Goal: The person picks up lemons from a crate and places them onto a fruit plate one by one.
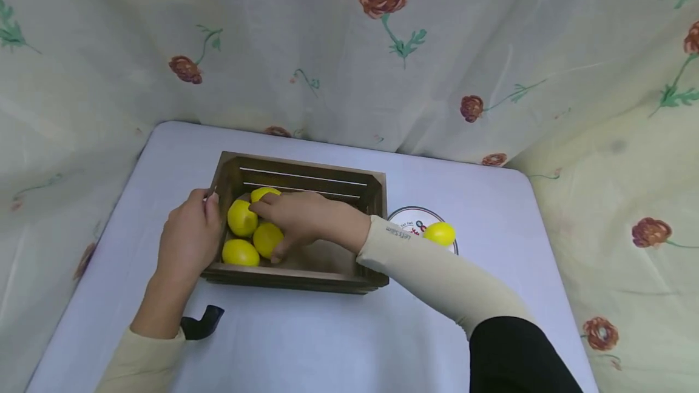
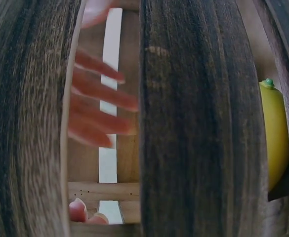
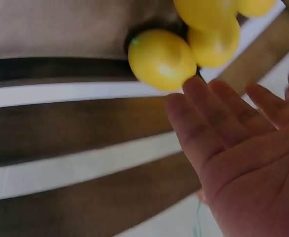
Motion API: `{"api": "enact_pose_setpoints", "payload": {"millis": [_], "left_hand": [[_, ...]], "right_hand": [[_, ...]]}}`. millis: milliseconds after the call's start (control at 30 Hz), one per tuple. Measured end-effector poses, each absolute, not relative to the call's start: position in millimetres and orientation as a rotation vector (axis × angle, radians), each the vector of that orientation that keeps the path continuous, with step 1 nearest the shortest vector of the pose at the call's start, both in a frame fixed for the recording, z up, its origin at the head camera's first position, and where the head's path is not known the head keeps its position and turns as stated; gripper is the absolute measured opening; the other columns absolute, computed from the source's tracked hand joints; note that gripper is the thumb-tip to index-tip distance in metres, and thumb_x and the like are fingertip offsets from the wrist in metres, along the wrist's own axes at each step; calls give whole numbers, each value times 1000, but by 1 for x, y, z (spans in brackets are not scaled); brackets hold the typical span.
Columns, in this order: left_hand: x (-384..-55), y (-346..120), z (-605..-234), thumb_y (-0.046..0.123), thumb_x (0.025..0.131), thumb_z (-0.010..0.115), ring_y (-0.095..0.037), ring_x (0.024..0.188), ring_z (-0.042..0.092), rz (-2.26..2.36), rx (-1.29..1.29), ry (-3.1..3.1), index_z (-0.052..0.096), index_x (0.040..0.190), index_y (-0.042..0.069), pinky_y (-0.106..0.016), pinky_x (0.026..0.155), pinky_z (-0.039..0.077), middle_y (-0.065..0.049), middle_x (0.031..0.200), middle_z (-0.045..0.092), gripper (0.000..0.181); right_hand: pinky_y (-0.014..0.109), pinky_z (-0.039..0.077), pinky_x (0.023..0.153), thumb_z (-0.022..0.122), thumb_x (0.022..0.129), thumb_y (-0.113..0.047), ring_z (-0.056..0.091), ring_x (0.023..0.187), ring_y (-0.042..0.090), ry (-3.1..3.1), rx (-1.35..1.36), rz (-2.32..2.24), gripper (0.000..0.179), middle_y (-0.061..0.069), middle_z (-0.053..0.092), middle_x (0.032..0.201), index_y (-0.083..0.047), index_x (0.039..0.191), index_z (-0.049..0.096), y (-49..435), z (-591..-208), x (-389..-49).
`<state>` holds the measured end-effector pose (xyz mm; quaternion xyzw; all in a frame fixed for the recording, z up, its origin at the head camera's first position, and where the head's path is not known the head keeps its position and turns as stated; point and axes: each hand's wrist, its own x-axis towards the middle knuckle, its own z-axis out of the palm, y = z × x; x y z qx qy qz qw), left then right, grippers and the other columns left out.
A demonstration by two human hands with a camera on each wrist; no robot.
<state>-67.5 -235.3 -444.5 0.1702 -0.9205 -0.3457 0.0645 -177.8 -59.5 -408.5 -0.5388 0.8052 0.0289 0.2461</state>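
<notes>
A dark wooden slatted crate [image 1: 306,281] stands on the table with several yellow lemons [image 1: 242,218] grouped at its left end. My left hand [image 1: 188,232] grips the crate's left wall near the rim. Inside the crate, my right hand [image 1: 297,214] reaches over the lemons, nothing in its grasp. In the right wrist view its fingers are extended, with the fingertips close beside a lemon [image 3: 161,59]; whether they touch is unclear. Through the slats in the left wrist view, the right hand's fingers [image 2: 102,101] show blurred, and part of one lemon [image 2: 274,133] appears at the right.
Right of the crate is a round white plate [image 1: 406,216] with printed markings, partly behind the right sleeve, and a single lemon [image 1: 439,233] on it. A black curved object [image 1: 203,322] lies near the left wrist. Flowered curtain [image 1: 327,47] hangs around the white table [image 1: 327,344].
</notes>
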Motion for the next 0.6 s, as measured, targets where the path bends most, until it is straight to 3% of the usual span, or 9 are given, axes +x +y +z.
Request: {"api": "enact_pose_setpoints", "payload": {"millis": [233,600], "left_hand": [[-67,-237,-443,28,114,39,-55,106,66,-1043,527,-2785,54,139,-12,-66,85,55,-37,123,65,49],[-66,-236,-442,25,114,40,-56,104,67,-1021,500,-2780,55,137,-15,-67,82,55,-37,121,66,49]], "right_hand": [[28,54,81,86,82,-54,59,96,11,2176,-1490,291,86,1,60,128,-14,149,52,-75,-427,-172],[25,51,78,84,88,-41,56,87,13,2170,-1423,394,54,-5,59,98,-15,130,62,-84,-449,-168]]}}
